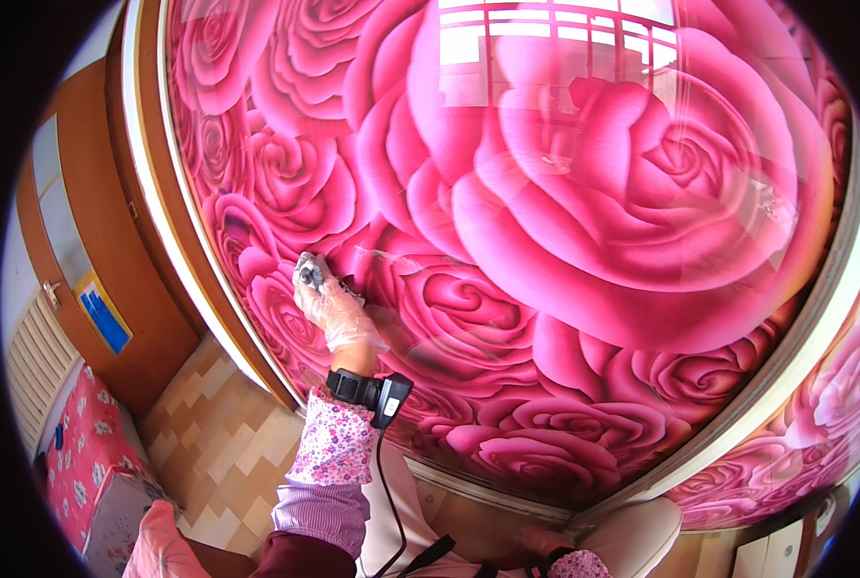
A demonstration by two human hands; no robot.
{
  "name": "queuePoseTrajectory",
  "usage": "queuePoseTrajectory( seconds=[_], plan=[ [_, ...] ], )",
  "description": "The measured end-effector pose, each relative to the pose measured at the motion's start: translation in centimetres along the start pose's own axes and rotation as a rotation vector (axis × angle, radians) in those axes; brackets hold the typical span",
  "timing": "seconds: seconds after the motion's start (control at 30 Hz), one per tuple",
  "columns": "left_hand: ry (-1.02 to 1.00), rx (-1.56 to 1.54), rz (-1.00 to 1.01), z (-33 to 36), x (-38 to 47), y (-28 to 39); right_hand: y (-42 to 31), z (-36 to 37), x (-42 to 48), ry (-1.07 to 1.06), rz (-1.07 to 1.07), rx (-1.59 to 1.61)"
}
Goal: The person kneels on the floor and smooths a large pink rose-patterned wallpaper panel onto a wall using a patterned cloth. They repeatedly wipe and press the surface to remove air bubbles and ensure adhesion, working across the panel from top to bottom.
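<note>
My left hand [334,311], in a thin clear plastic glove, presses a crumpled grey cloth [308,272] against a glossy panel printed with pink roses [618,238]. It is at the lower left part of the panel, not far from the brown and white frame. Parts of the cloth lie hidden beneath the fingers. A faint streak shows on the shiny surface just right of the hand. My right hand [545,540] is low at the bottom, beside my bent knee. It is blurred and partly cut off by the sleeve, so its grip cannot be made out.
A brown wooden door [104,180] with a metal handle is at left. Below it lies a bed or seat with pink floral fabric [83,448]. Patterned tile floor [213,441] spreads between. A cable [393,491] hangs from a black device [390,401] on my left wrist. A white cabinet [769,556] is at lower right.
</note>
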State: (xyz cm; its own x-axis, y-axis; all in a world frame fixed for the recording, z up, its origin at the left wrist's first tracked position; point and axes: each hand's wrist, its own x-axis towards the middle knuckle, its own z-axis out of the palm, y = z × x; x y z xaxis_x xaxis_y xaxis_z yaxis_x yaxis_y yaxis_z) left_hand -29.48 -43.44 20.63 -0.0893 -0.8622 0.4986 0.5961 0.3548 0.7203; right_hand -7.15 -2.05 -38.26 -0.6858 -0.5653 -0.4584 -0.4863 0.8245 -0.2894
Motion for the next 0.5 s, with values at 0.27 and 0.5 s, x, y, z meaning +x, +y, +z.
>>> queuePoseTrajectory(
  seconds=[0.27,0.5],
  plan=[
    [-0.174,0.213,0.478,4.0,-9.8,11.4,-6.9,-10.8,-3.6,0.02,0.209,0.397],
    [-0.718,-0.012,0.999,6.5,-24.0,20.6,-8.0,-12.7,-5.0,0.175,0.019,0.506]
  ],
)
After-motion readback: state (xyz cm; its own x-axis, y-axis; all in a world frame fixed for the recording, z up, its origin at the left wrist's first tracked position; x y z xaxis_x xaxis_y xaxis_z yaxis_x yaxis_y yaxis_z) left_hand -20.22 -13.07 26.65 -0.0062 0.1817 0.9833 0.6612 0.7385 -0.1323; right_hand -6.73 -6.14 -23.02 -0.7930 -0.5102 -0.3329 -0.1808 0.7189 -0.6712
